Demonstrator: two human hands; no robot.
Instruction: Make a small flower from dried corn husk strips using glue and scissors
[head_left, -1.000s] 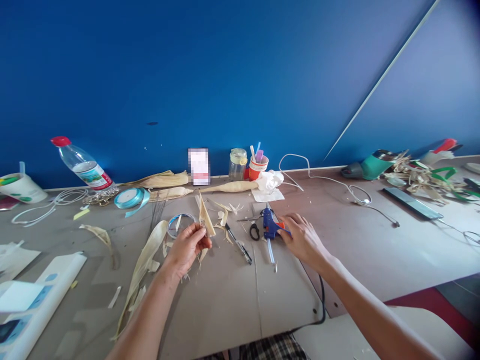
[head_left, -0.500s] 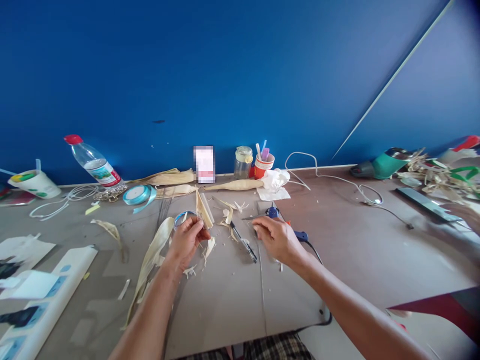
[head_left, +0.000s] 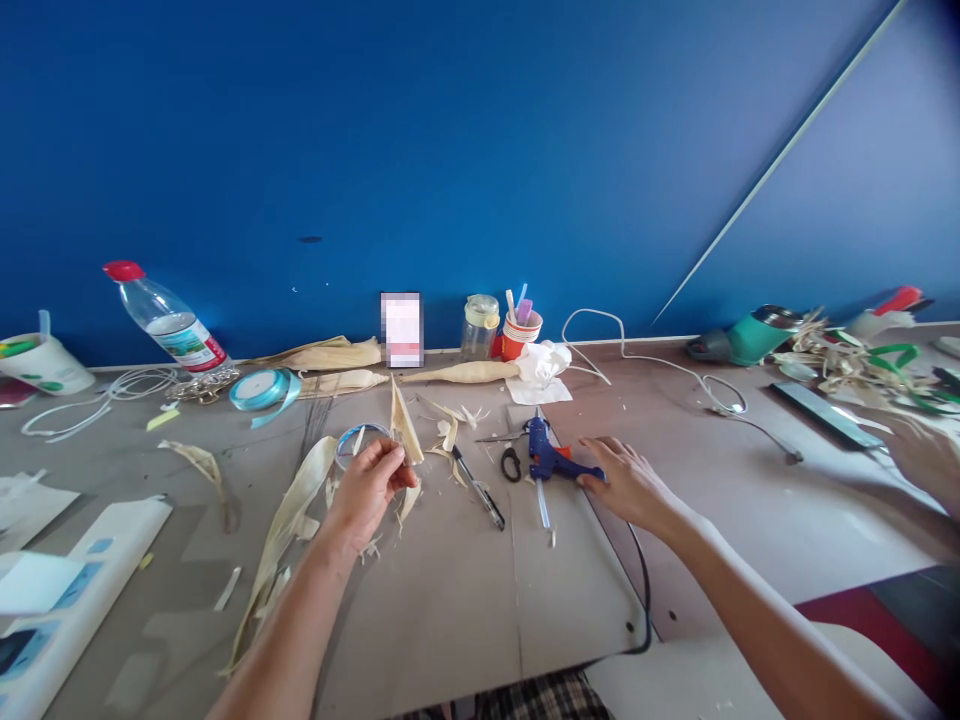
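My left hand [head_left: 375,490] is closed in a pinch over the desk; whatever lies between its fingertips is too small to make out. Just behind those fingertips is a folded piece of dried corn husk [head_left: 403,420], and a roll of tape [head_left: 346,445] sits partly behind the hand. My right hand [head_left: 634,482] has its fingers stretched out, with the thumb at the handle end of a blue hot glue gun [head_left: 541,450] lying on the desk. A glue stick [head_left: 543,505] pokes out of the gun. Left of it are black-handled scissors [head_left: 511,464] and a pen [head_left: 480,490].
Long husks [head_left: 289,530], blue ribbon [head_left: 264,390] and a tilted bottle [head_left: 176,325] are on the left, beyond a power strip [head_left: 112,610]. A jar [head_left: 480,325] and red cup [head_left: 520,333] stand by the wall. Another person's hand [head_left: 919,450] is near a phone [head_left: 829,415] at right.
My right hand has moved right, from a pinch above the scissors to spread fingers at the glue gun's handle. The left hand stays pinched in nearly the same place. The view has shifted slightly.
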